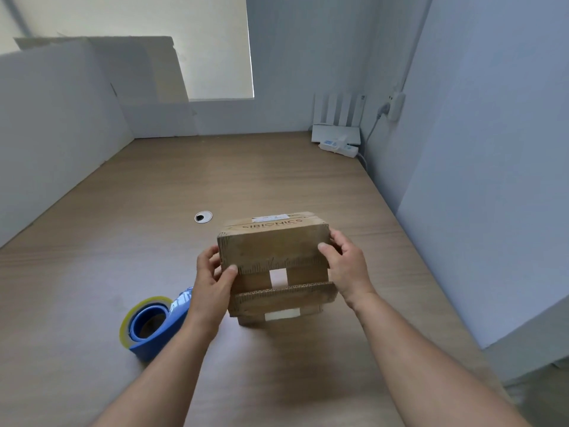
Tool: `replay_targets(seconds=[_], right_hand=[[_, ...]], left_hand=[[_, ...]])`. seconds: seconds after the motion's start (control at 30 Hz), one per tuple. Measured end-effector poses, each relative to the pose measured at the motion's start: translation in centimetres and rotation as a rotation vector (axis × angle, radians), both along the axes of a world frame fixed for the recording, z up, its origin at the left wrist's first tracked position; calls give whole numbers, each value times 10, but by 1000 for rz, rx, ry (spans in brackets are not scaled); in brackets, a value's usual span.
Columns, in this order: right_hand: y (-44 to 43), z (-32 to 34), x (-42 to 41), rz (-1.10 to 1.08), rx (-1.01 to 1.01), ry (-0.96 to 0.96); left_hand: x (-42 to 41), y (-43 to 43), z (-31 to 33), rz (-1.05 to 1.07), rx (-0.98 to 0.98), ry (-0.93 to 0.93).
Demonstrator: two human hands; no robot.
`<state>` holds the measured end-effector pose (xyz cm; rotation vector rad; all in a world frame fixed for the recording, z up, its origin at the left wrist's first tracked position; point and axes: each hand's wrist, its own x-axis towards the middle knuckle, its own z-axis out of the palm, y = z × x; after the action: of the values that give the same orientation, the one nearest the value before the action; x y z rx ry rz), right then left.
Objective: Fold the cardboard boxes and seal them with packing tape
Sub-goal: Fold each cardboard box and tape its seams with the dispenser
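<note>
Alongside box [271, 251]: left hand [212, 277], right hand [346, 266]

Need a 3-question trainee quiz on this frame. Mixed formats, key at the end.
1. True or false: the person holds the cardboard box from both sides.
2. Where is the tape dispenser? A) lying on the table, to the person's left of the box. B) on top of the box. C) by the far wall.
3. Fill in: the word printed on the box's top face is ____.

Key: 1 true; 2 A; 3 SIBIONICS.
</note>
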<state>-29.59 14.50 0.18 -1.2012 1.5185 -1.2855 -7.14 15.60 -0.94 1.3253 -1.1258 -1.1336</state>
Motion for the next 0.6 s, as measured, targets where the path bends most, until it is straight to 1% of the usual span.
replay_targets(seconds=[0.1, 0.13, 0.2, 0.27, 0.33, 0.4, 0.47, 0.53, 0.6], right_hand=[[-1, 7, -4, 66, 13, -216], [-4, 10, -6, 58, 13, -242], [-10, 14, -11, 26, 16, -235], [-13, 15, -15, -3, -18, -204], [-15, 13, -17, 22, -31, -220], [-12, 8, -19, 88, -12, -167], [-7, 1, -19, 139, 21, -19], [-3, -10, -17, 134, 58, 86], [-2, -18, -15, 120, 98, 112]], left_hand=[[4, -3, 5, -44, 80, 150], [6, -6, 8, -45, 101, 212], [10, -13, 13, -38, 127, 266], [11, -17, 16, -45, 113, 249], [12, -16, 12, -93, 89, 214], [13, -10, 2, -159, 80, 88], [11, -3, -12, -184, 74, -61], [10, 1, -23, -192, 85, -90], [9, -1, -26, -190, 109, -14]])
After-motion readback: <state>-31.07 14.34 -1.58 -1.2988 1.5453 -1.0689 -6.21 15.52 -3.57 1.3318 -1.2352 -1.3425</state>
